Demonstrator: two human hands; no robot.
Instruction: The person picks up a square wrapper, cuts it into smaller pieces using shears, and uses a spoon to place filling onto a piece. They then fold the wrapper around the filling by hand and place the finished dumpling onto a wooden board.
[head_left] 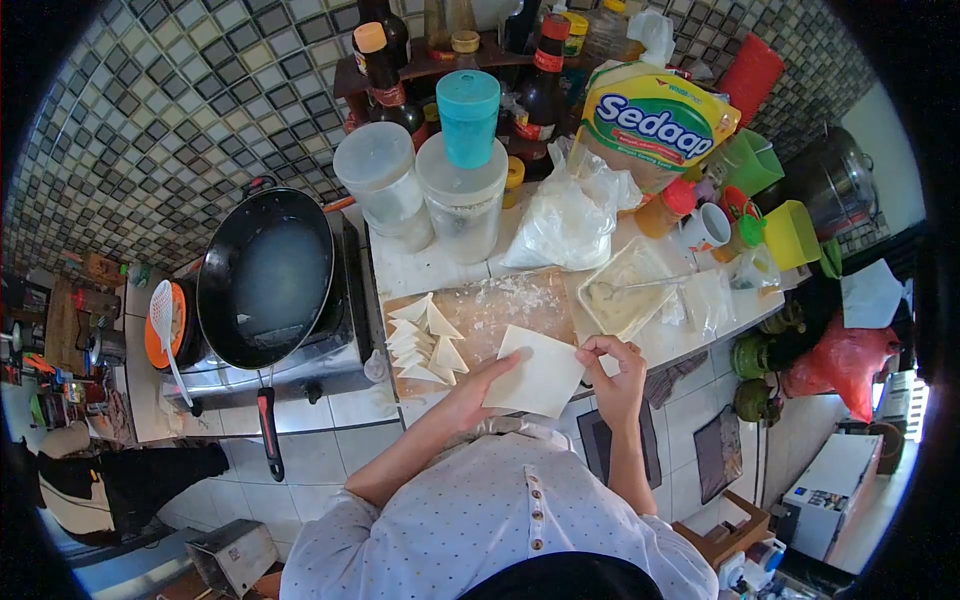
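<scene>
A square, pale pastry wrapper [537,372] is held up in front of my body, over the counter's front edge. My left hand [478,392] grips its left side, thumb on top and the fingers mostly hidden underneath. At the wrapper's upper right corner, my right hand [617,372] is closed in a pinch. Several folded pastry triangles [422,342] lie overlapping on the left part of a flour-dusted wooden board [510,300]. Right of the board sits a square plastic tub [652,262] with a pale paste and a spoon [640,286] in it.
A black frying pan [265,280] with cloudy liquid sits on the stove [345,345], its handle jutting forward. A slotted spatula [165,325] lies left of it. Lidded plastic tubs [378,175], a white plastic bag [575,215], an oil pouch [655,125] and bottles line the back.
</scene>
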